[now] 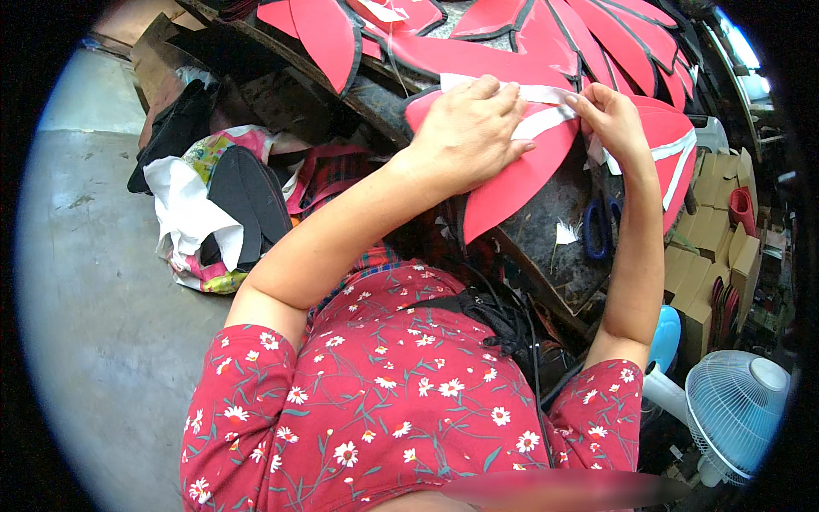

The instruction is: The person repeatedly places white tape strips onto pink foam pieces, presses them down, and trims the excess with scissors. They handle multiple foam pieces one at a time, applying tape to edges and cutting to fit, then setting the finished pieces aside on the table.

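Note:
A red leaf-shaped sheet piece [503,205] lies on the dark workbench in front of me, with its pointed end toward me. White strips [546,122] run across its upper part in a V. My left hand [473,132] rests flat over the piece's left side, its fingers stretched out on the white strip. At the strips' right end, my right hand [612,124] pinches a white strip between thumb and fingers. Beyond that hand lies another red piece [657,124] bearing white strips. Scissors with blue handles [596,229] lie on the bench below my right wrist.
Red pieces with black edging [597,38] overlap across the far bench. A white tuft [566,232] lies near the bench edge. Cardboard boxes [712,205] and a fan [738,414] stand at right. At left are a colourful bag [200,158], black pieces [247,205] and white cloth [188,205].

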A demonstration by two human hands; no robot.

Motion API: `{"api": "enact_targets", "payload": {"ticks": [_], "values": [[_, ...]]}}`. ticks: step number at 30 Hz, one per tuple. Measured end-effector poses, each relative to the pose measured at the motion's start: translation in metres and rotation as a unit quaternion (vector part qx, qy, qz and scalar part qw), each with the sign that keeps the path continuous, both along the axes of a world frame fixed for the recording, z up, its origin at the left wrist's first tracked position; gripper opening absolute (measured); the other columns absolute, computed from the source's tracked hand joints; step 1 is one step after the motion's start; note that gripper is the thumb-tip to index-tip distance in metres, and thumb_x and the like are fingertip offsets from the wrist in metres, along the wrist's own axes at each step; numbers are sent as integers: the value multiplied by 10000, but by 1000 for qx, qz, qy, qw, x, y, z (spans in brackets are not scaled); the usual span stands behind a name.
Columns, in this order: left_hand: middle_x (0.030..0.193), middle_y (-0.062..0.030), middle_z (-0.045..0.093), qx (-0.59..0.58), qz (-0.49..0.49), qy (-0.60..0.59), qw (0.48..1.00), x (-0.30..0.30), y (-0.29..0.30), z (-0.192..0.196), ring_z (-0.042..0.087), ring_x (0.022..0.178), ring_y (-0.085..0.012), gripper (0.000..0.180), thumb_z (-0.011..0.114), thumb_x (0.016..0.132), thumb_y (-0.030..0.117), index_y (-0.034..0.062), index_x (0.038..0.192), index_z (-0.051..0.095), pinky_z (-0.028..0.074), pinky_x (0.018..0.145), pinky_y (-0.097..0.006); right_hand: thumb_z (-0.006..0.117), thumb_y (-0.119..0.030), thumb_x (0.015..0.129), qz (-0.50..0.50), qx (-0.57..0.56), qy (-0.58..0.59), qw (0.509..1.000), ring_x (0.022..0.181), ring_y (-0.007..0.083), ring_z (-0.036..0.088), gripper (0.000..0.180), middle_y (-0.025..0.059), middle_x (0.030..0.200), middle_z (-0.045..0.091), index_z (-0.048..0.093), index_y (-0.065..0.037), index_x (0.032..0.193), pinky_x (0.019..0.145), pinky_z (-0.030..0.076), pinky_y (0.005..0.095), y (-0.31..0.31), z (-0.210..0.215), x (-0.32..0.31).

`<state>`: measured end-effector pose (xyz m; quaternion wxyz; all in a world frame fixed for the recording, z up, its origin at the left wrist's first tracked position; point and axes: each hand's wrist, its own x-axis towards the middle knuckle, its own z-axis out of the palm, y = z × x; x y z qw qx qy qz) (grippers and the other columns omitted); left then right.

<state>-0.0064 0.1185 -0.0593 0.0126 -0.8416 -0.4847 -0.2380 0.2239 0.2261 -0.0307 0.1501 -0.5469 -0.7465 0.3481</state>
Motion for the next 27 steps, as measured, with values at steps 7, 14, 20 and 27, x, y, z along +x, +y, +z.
{"api": "enact_targets", "payload": {"ticks": [7, 14, 20, 27], "values": [[1233, -133, 631, 20, 34, 0, 999, -5, -9, 9, 571, 1076, -269, 579, 616, 896, 461, 18, 1269, 616, 460, 965, -385, 641, -270, 985, 51, -56, 77, 994, 647, 49, 496, 265, -37, 698, 559, 656, -38, 858, 582, 377, 229, -2, 4, 17], [1011, -57, 606, 36, 43, 27, 998, 1, -2, 11, 547, 957, -231, 512, 598, 894, 511, 72, 1151, 657, 446, 834, -375, 651, -365, 912, 32, 60, -43, 997, 639, 147, 575, 358, 63, 676, 629, 704, -15, 863, 635, 456, 327, 28, -17, 13], [968, -69, 605, 33, 23, 23, 999, 11, 21, 8, 579, 934, -243, 502, 605, 867, 575, 118, 1062, 679, 479, 779, -395, 659, -399, 879, -2, 135, -174, 975, 745, 282, 660, 324, 100, 776, 688, 699, -79, 913, 716, 498, 417, 22, -12, -3], [999, -138, 634, 1, -10, 24, 1000, 16, 51, 4, 645, 955, -314, 681, 557, 805, 747, 203, 1198, 675, 545, 710, -425, 729, -335, 858, -20, 404, -160, 900, 828, 285, 666, 271, 89, 852, 648, 660, -104, 980, 729, 516, 419, -30, 12, 4]]}}
